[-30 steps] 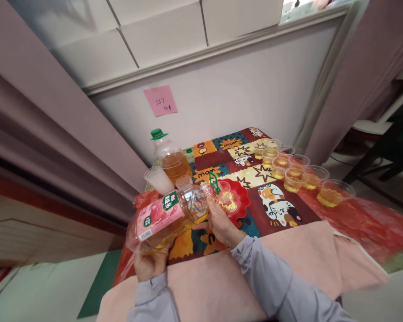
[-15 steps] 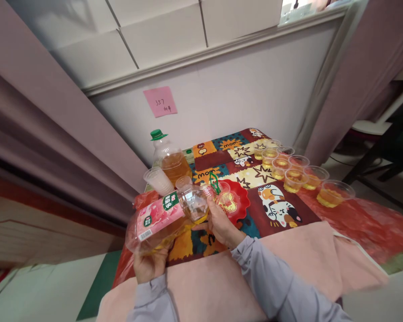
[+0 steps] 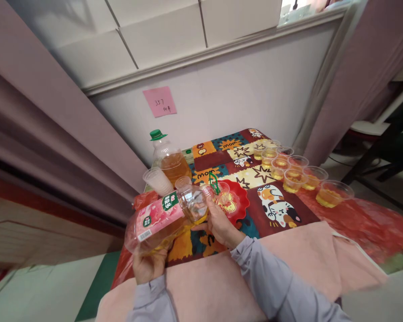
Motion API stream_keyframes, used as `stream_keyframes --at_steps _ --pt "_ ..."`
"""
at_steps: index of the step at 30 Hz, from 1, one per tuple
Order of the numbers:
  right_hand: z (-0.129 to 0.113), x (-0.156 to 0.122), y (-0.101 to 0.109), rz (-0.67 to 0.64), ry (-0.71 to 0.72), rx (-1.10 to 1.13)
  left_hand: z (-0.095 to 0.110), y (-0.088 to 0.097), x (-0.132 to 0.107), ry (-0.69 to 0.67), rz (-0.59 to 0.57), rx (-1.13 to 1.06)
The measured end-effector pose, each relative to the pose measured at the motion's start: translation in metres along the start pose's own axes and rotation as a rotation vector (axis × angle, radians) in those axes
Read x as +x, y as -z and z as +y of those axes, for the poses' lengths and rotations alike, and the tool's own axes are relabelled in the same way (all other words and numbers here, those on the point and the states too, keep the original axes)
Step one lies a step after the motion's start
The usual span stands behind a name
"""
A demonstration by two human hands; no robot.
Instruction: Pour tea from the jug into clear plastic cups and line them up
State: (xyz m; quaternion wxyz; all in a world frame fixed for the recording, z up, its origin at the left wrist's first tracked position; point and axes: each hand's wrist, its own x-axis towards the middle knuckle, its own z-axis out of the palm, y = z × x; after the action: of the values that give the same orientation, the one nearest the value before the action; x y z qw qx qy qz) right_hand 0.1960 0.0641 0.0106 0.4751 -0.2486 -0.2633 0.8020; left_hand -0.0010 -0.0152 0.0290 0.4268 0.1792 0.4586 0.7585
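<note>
Both of my hands hold a large clear bottle [image 3: 164,217] with a pink label, tipped on its side with the neck toward the right. My left hand [image 3: 149,264] cups its base from below. My right hand [image 3: 220,223] is wrapped round it near the neck, beside a green ring. The mouth points into a small clear cup [image 3: 223,190] that stands on a red heart-shaped dish [image 3: 240,199]. Yellow liquid lies in the lower side of the bottle.
A second bottle [image 3: 169,158] with a green cap stands behind, next to a stack of clear cups [image 3: 157,181]. Several cups [image 3: 293,172] of yellow liquid stand in a row at the right on a patterned mat [image 3: 275,205]. Red plastic sheet and a pink cloth cover the table.
</note>
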Motion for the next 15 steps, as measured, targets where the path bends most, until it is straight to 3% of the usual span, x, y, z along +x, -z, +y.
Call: stream_keyframes --at_steps 15 --pt "0.0 0.0001 0.0012 -0.015 0.005 0.004 0.0003 -0.0003 -0.0002 -0.002 0.028 0.007"
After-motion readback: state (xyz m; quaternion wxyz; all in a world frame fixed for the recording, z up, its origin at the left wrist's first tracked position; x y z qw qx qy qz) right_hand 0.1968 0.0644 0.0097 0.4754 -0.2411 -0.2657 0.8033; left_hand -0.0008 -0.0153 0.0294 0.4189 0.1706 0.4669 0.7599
